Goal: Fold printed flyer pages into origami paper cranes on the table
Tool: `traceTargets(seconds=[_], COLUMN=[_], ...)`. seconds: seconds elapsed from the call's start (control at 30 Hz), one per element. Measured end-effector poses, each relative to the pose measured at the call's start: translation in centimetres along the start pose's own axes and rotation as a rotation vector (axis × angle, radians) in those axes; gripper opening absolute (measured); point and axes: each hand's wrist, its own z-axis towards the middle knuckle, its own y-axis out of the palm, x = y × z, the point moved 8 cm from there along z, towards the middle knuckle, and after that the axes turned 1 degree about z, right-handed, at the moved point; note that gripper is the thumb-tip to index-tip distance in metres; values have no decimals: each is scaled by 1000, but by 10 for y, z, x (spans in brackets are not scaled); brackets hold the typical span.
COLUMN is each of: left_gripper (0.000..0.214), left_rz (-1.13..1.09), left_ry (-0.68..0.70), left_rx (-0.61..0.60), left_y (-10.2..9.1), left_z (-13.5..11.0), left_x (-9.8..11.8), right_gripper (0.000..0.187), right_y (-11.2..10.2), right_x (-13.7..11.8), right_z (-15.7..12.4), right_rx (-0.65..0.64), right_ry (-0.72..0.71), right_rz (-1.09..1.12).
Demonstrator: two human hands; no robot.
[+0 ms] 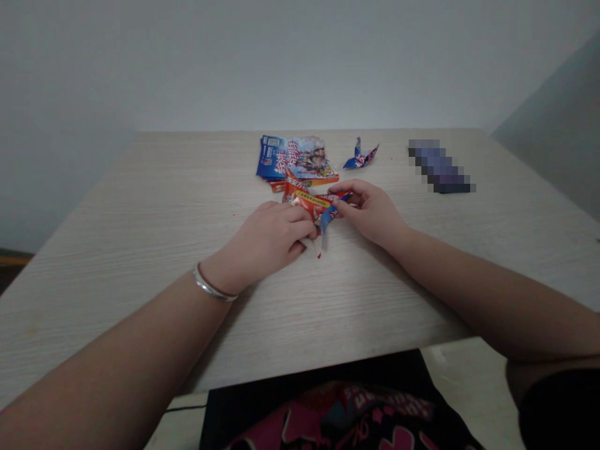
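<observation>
Between my hands is a partly folded sheet of printed paper [313,201], orange with yellow on one face and blue on a turned flap. My left hand [276,234] is closed on its left and near side, the fingers curled over the lower edge. With thumb and fingers pinched, my right hand [368,206] grips the blue flap at the right. White paper and a small red tip stick out below the left fingers. Part of the sheet is hidden under my left hand.
Behind the sheet lies a stack of printed leaflets [295,156], blue on top with orange below. A folded blue paper bird [362,156] stands to its right. Farther right is a dark, blurred-out flat object [439,167]. The pale wooden table [178,206] meets a wall at the back.
</observation>
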Motion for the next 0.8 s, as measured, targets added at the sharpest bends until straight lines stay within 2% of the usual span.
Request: traceTargets(seconds=[0.1, 0.17, 0.3, 0.43, 0.5, 0.6, 0.67, 0.73, 0.8], left_gripper=[14, 20, 30, 39, 36, 13, 13, 15, 9], left_rz=[17, 11, -2, 107, 159, 181, 165, 131, 64], left_ry=[15, 34, 86, 76, 84, 124, 119, 60, -65], left_rx=[-23, -41, -87, -105, -81, -16, 43, 96, 153], left_y=[1, 1, 1, 0, -2, -6, -9, -13, -17], left_z=[-1, -1, -3, -2, 0, 2, 3, 4, 4], left_x=[0, 1, 9, 11, 13, 16, 15, 12, 5], right_gripper=[14, 13, 11, 11, 16, 26, 30, 30, 30], right_y=[-5, -7, -10, -10, -7, 0, 3, 4, 5], right_x=[5, 5, -2, -2, -3, -6, -10, -16, -22], right_z=[4, 5, 5, 6, 6, 3, 0, -3, -6], right_rx=[52, 63, 74, 76, 53, -16, -46, -56, -60], right_ry=[33, 39, -1, -36, -66, -110, -144, -184, -217], right_rz=[17, 15, -19, -8, -3, 1, -11, -32, -30])
